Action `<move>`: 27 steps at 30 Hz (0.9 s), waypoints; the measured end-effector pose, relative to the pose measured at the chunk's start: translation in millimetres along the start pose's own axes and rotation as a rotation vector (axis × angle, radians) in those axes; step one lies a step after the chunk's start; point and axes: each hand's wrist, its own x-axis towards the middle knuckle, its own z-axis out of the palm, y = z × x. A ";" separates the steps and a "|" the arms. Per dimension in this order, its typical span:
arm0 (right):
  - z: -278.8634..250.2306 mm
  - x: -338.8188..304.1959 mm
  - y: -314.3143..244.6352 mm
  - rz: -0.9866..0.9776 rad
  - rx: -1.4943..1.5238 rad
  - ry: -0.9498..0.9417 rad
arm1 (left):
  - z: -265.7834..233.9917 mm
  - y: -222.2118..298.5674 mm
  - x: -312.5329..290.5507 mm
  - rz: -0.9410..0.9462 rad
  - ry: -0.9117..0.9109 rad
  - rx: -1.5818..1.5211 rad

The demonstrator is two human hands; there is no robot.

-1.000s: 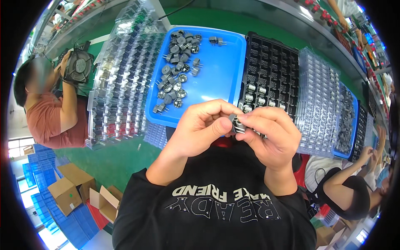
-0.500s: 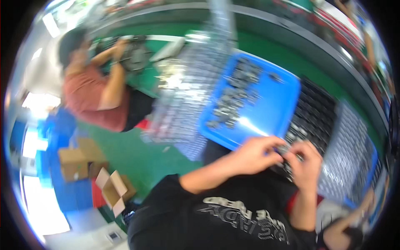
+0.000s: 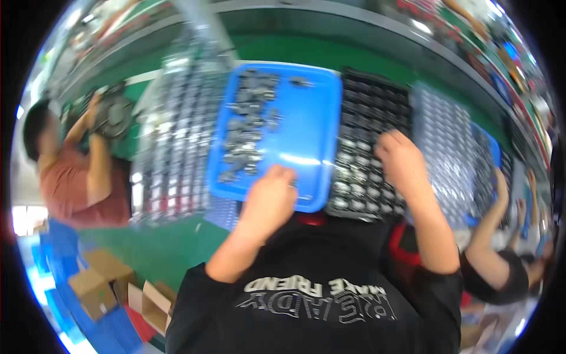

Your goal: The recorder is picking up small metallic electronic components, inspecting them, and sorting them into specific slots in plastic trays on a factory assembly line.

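Note:
Small dark and metallic parts lie mostly along the left side of a blue tray. Over the tray's near edge is my left hand, fingers curled together; what it holds, if anything, is hidden. To the right, a black tray with rows of pockets holds shiny pieces in its nearer rows. My right hand is over this tray's right side with its fingertips pressed together and pointing down. Anything small between those fingertips cannot be made out.
Clear plastic pocket trays stand left of the blue tray, and more clear trays on the right. A co-worker handles dark parts at far left. Another person's arm reaches in at right. Cardboard boxes are at lower left.
My hands were together around a small part near the trays' front edges. They have parted: the left over the blue tray, the right over the black tray. The view has turned.

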 end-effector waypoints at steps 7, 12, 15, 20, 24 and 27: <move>-1.1 0.6 7.8 0.086 0.189 0.004 | -5.8 7.9 8.7 -0.094 0.079 -0.259; 11.0 1.6 6.8 0.043 -0.115 -0.086 | -7.7 11.2 10.0 0.020 0.161 -0.495; -1.2 2.4 9.7 0.022 0.043 -0.062 | -5.5 9.1 12.6 -0.116 0.067 -0.816; -67.0 0.0 89.7 0.455 -0.066 0.204 | -10.5 -1.5 7.7 -0.139 0.049 -1.078; -86.4 -22.1 175.3 0.734 -0.169 0.281 | -10.6 -8.6 8.2 -0.147 0.032 -1.159; -81.1 -25.9 205.3 0.816 -0.119 0.274 | -5.5 -8.7 11.9 -0.177 -0.058 -1.237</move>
